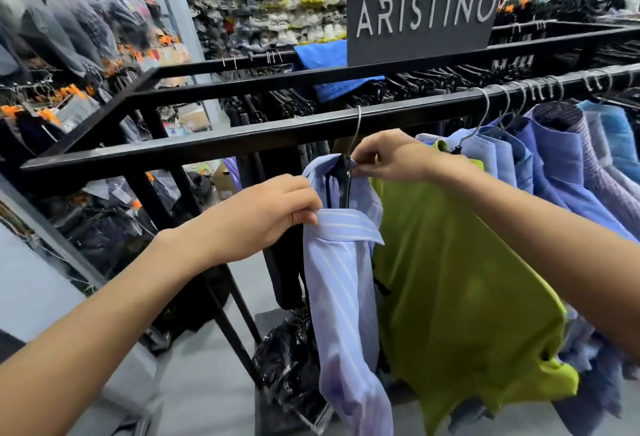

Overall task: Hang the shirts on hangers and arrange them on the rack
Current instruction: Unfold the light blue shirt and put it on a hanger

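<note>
Striped shirt point(341, 262) already hangs off the rack point(242, 137) on its hanger point(346, 179), left hand point(263, 217) pinching the collar, right hand point(388, 158) pinching the hanger neck (looks like straightening), so next it probably slides right to the others.
</note>
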The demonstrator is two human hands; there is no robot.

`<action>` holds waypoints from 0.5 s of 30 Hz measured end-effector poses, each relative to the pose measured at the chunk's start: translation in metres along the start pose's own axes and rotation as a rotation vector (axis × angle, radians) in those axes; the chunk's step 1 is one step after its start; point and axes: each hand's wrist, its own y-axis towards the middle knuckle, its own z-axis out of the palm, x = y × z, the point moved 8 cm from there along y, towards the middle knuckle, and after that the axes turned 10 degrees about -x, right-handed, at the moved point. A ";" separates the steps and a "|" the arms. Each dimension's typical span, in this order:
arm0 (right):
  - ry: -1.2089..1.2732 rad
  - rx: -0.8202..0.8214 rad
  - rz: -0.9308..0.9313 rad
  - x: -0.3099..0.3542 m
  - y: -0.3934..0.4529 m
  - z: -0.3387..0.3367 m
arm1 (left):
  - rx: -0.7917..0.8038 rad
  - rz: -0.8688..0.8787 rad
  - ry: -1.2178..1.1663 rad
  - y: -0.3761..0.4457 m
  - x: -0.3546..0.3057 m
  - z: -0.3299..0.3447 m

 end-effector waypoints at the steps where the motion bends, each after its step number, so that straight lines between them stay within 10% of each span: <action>1: -0.067 -0.047 0.022 -0.006 0.002 -0.004 | -0.013 0.031 0.010 0.001 -0.004 0.000; 15: -0.135 -0.059 -0.148 0.001 -0.006 -0.002 | -0.016 0.024 -0.045 0.004 -0.014 0.005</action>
